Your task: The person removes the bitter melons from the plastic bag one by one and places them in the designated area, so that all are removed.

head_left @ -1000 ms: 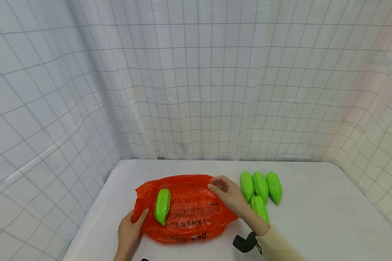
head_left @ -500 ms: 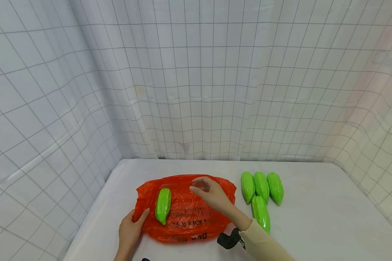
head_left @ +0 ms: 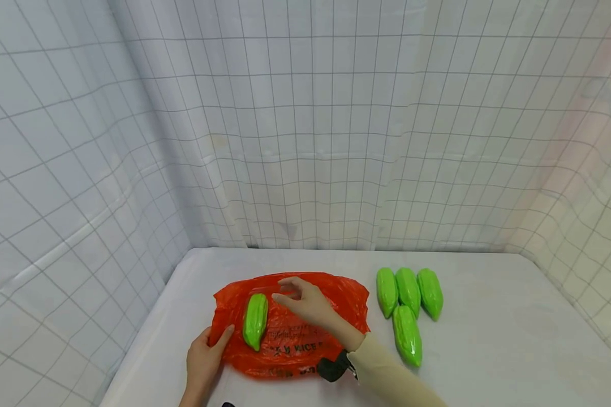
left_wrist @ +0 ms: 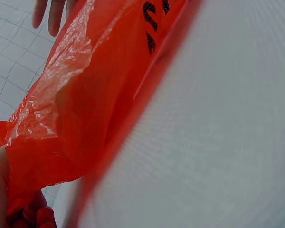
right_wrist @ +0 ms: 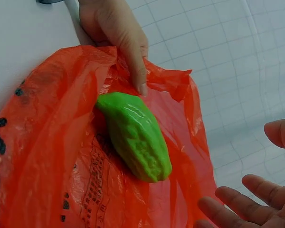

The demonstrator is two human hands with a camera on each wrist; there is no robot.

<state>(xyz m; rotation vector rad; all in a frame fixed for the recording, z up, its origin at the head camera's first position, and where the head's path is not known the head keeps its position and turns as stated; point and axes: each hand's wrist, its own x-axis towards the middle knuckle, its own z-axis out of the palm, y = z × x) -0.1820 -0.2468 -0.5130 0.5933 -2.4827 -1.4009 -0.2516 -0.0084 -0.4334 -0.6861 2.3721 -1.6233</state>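
Note:
A thin red plastic bag [head_left: 305,316] with black print lies spread out in the head view. On it rests a glossy green bitter melon [head_left: 255,321], bumpy with a tapered end, also plain in the right wrist view [right_wrist: 135,137]. My left hand [head_left: 203,356] pinches the bag's left edge, thumb on top and fingers underneath. Over the bag, just right of the bitter melon, hovers my right hand [head_left: 305,302]. Its fingers [right_wrist: 256,204] are spread and loosely bent in the right wrist view, and nothing is between them.
Right of the bag, several more green bitter melons [head_left: 408,291] lie on the white table [head_left: 489,328], one [head_left: 407,336] nearer the front. A white gridded curtain [head_left: 305,141] surrounds the table at the back and sides. A black wrist device [head_left: 333,367] sits under my right forearm.
My right hand has moved left across the bag, from its right edge to beside the bitter melon. My left hand keeps its hold on the bag, which has barely moved.

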